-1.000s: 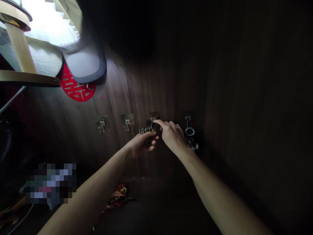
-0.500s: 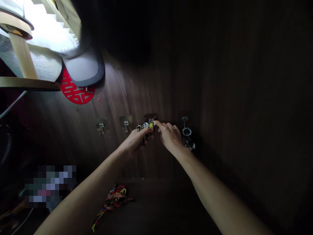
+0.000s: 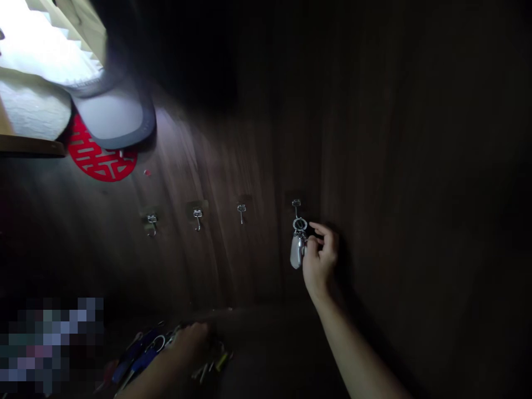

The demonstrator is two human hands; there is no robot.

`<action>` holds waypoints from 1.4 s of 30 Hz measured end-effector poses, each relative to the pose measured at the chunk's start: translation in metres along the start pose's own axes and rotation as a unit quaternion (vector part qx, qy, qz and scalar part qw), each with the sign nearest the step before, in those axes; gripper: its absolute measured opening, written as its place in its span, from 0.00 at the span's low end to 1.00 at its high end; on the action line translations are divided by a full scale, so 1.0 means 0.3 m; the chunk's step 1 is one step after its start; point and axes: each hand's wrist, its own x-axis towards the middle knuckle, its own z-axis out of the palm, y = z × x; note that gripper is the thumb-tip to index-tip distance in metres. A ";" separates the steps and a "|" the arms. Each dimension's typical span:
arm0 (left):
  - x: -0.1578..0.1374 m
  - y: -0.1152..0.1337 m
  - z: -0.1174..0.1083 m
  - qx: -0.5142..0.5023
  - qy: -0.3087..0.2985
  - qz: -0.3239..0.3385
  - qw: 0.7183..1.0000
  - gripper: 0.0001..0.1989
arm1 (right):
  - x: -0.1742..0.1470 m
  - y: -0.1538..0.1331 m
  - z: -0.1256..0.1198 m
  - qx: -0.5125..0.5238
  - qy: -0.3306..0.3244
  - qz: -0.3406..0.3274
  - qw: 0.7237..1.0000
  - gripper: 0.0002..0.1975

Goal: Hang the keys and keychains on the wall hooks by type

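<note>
My right hand (image 3: 321, 257) is at a keychain on the rightmost wall hook (image 3: 296, 203). Its thumb and a curled finger close on the side of the pale fob (image 3: 296, 252), while the index finger points toward the round metal ring (image 3: 300, 224). The ring still hangs at the hook. Low on the left, in dim light, my left hand (image 3: 189, 341) is closed over a bunch of keys with a yellow-green tag (image 3: 221, 362). Its fingers are mostly hidden. Blue-handled items (image 3: 143, 360) and a loose metal ring (image 3: 158, 343) lie beside that wrist.
Three bare hooks run along the dark wood panel: a left one (image 3: 152, 219), a middle one (image 3: 198, 213) and a third (image 3: 241, 208). A grey cap (image 3: 120, 113) overlaps a red round cutout ornament (image 3: 102, 160). A bright lamp (image 3: 37, 44) glows at upper left.
My left hand has moved down and left with the keys, away from the third hook. My right hand has moved right to the hanging keychain. The view has shifted rightward.
</note>
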 end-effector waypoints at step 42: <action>0.340 0.685 -0.413 -0.587 -0.051 0.123 0.799 0.14 | 0.230 -0.079 -0.017 -0.069 -0.253 0.057 0.963 0.26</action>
